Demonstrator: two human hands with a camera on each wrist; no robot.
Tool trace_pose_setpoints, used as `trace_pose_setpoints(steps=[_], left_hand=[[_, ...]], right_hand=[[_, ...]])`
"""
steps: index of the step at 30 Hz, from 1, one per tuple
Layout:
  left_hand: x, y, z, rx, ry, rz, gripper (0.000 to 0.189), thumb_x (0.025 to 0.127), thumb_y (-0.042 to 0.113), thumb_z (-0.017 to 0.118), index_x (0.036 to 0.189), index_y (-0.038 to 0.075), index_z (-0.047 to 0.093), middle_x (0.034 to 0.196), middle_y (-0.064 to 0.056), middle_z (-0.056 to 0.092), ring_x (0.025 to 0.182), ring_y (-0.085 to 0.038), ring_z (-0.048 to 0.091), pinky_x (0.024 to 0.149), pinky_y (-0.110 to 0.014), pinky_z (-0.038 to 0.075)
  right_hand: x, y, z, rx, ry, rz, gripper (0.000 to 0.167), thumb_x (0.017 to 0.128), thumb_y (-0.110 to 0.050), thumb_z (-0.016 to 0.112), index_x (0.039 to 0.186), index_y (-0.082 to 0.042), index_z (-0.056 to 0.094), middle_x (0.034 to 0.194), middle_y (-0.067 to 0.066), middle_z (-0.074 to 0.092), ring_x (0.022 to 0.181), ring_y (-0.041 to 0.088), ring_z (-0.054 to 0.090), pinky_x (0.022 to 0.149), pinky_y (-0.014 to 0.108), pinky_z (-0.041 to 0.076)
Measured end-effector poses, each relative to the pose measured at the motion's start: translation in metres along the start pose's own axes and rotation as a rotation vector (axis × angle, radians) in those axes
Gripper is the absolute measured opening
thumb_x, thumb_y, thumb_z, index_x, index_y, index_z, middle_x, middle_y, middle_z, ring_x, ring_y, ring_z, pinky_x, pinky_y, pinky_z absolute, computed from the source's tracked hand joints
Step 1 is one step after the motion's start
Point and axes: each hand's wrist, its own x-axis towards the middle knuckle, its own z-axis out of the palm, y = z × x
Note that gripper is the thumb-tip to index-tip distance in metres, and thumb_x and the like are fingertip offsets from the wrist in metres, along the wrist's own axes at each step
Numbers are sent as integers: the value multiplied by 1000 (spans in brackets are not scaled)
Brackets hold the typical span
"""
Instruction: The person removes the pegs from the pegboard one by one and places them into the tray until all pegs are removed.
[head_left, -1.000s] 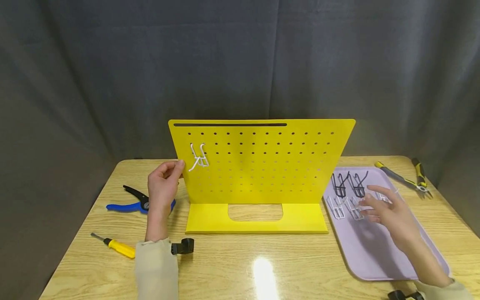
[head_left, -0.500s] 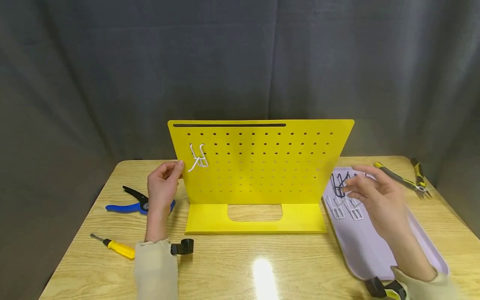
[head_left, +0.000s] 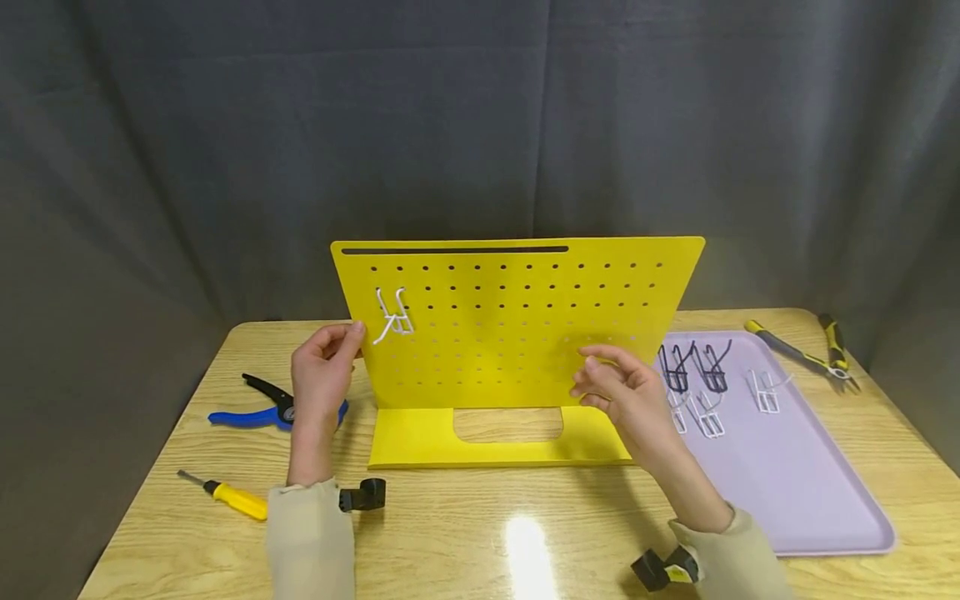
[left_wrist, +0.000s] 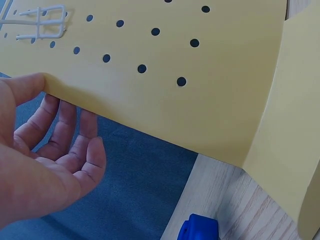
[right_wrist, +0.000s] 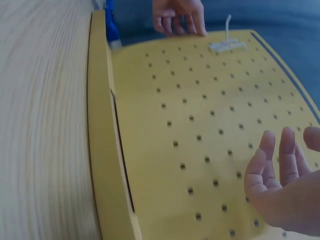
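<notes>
A yellow pegboard (head_left: 487, 333) stands upright on its folded base, with one white wire hook (head_left: 397, 318) hung near its upper left corner. My left hand (head_left: 324, 379) grips the board's left edge, thumb on the front face and fingers behind. In the left wrist view the thumb (left_wrist: 30, 86) lies right at that edge. My right hand (head_left: 628, 400) is in front of the board's lower right part, fingers loosely bent and nothing in them. The right wrist view has those fingers (right_wrist: 287, 150) apart from each other over the rows of holes.
At the right lies a lilac tray (head_left: 795, 492) bearing black wire hooks (head_left: 715, 379) and white wire hooks (head_left: 767, 396). Pliers (head_left: 795, 348) lie beyond it. On the left are a blue-handled cutting tool (head_left: 251, 417) and a yellow screwdriver (head_left: 240, 500).
My right hand has moved left from over the tray to in front of the pegboard, uncovering the hooks there. My left hand has kept its hold on the edge.
</notes>
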Motion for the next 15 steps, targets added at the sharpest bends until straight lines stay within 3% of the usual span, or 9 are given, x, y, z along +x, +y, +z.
trace_pose_setpoints(steps=[6, 11, 15], left_hand=[[0, 0, 1, -1, -12, -10, 40, 92, 36, 63, 108, -1, 66, 89, 4, 62, 87, -18, 61, 81, -26, 48], [0, 2, 0, 9, -11, -13, 40, 93, 36, 63, 110, 0, 67, 91, 5, 63, 88, -19, 60, 80, -24, 48], [-1, 2, -1, 21, -9, -25, 41, 92, 38, 63, 110, 1, 67, 93, 3, 63, 90, -20, 60, 79, -24, 47]], right_hand=[[10, 8, 26, -29, -43, 25, 19, 96, -9, 58, 115, -7, 62, 86, 1, 68, 76, 15, 66, 71, 27, 54], [18, 13, 49, -110, -89, 16, 26, 96, -11, 58, 119, 3, 58, 89, 2, 68, 78, 16, 65, 71, 30, 54], [23, 14, 67, -186, -123, 4, 31, 96, -10, 58, 121, 9, 55, 96, 10, 67, 78, 18, 66, 71, 33, 54]])
